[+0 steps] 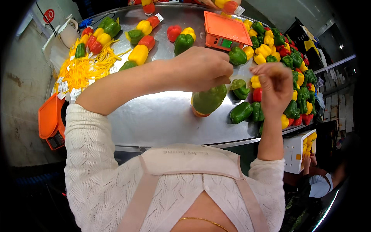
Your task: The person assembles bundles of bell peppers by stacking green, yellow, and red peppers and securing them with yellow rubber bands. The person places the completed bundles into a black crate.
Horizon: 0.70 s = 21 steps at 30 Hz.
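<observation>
Your left hand (203,67) pinches the top of a film-wrapped pepper pack (208,100), green pepper foremost, standing on the steel table (162,116). Your right hand (275,87), fingers bunched, pinches something too small to identify. Judge the pack light, firm, slippery; grip its gathered neck. Loose peppers (247,110) crowd just right; an orange scale (226,31) sits behind.

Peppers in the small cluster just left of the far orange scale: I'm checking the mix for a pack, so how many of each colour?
Red pepper: 1
Yellow pepper: 1
Green pepper: 1
Total: 3
</observation>
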Each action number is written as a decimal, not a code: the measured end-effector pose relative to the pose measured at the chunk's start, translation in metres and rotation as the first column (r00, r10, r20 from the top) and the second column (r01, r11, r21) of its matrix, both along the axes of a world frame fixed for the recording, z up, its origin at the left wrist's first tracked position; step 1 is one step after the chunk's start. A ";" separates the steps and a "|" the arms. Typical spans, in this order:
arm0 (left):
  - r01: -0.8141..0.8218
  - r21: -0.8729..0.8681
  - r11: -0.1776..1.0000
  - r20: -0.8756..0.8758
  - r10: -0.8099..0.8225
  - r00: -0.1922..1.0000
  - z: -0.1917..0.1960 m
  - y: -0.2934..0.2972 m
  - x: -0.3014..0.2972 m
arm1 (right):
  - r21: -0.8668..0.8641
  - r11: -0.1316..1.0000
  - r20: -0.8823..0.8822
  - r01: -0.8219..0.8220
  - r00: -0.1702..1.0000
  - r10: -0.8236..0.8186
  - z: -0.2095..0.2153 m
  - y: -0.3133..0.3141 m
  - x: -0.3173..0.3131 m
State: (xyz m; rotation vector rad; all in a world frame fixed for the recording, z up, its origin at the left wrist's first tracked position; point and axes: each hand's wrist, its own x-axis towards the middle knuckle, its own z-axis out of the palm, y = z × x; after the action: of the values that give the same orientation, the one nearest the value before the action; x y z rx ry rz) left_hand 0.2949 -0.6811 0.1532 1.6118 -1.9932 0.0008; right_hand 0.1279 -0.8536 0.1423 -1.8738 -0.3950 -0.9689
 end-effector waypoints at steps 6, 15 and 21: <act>0.051 -0.107 0.993 0.273 -0.020 0.962 0.023 -0.010 -0.010 | -0.040 0.994 -0.780 -0.101 0.625 0.032 -0.034 0.011 0.013; -0.066 0.049 0.997 -0.132 0.071 0.989 0.036 -0.038 0.033 | 0.813 0.581 -0.207 -0.030 0.919 0.336 -0.110 0.043 0.040; -0.067 0.342 0.937 -0.353 0.194 0.915 -0.111 0.004 0.013 | 0.972 0.013 -0.236 0.236 0.964 0.118 -0.169 -0.012 0.006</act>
State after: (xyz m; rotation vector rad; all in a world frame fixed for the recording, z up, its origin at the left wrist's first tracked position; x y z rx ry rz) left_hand 0.3082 -0.6773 0.0426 1.7824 -1.6359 -0.5760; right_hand 0.1335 -0.8660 -0.0264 -0.5411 0.5379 -0.6560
